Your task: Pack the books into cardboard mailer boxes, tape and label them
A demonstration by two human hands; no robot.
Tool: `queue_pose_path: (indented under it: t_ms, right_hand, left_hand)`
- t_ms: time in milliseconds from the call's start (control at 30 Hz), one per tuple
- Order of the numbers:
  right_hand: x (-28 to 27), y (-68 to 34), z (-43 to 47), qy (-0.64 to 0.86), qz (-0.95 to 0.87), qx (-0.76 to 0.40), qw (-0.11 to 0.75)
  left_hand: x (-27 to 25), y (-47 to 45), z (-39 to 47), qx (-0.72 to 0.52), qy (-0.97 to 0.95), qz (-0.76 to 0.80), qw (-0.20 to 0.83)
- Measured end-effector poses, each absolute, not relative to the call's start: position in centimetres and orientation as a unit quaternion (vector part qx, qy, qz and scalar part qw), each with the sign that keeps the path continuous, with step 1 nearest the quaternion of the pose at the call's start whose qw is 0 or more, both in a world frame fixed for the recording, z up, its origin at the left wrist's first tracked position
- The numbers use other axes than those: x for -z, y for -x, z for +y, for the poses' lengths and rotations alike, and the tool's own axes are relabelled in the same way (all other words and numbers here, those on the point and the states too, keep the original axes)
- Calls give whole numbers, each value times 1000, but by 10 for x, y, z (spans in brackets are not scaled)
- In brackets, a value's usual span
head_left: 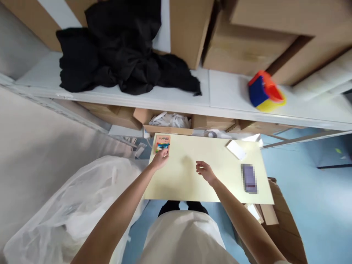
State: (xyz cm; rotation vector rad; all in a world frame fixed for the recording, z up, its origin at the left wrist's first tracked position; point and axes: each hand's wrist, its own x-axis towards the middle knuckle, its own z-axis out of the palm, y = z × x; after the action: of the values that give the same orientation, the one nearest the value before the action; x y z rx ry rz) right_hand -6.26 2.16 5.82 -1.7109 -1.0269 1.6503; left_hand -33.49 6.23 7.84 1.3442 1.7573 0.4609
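At the far left corner of the pale yellow table [178, 183] is a flat orange pack [162, 141] with a colourful picture and dark lettering. My left hand [160, 160] is closed at its lower edge, its fingers overlapping the printed face; the underside of the grip is hidden. Above the middle of the tabletop my right hand [204, 170] hangs with loosely bent fingers apart, holding nothing. Over on the right side lie a small white box [235, 150] and a purple-grey, pixelated oblong thing [249, 178].
Behind the table runs a shelf [181, 99] with black cloth [123, 55], cardboard boxes [236, 47] and a red, blue and yellow container [265, 92]. Beneath it stands an open carton [169, 129] of white pieces. White plastic sheeting [90, 198] bulges at left; a brown carton [286, 220] sits at right.
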Motion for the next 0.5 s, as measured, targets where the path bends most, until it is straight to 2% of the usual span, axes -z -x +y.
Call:
queue_pose_path:
  t_ms: [233, 367, 500]
  right_hand:
    - [-108, -30, 15, 636, -414, -564, 325]
    - [-139, -65, 28, 601, -495, -526, 343]
    - [-199, -105, 76, 596, -568, -400, 403]
  left_hand:
    - [-137, 255, 55, -158, -606, 568, 535]
    - [-181, 197, 71, -196, -640, 528, 522]
    - [-232, 132, 113, -269, -667, 505, 478]
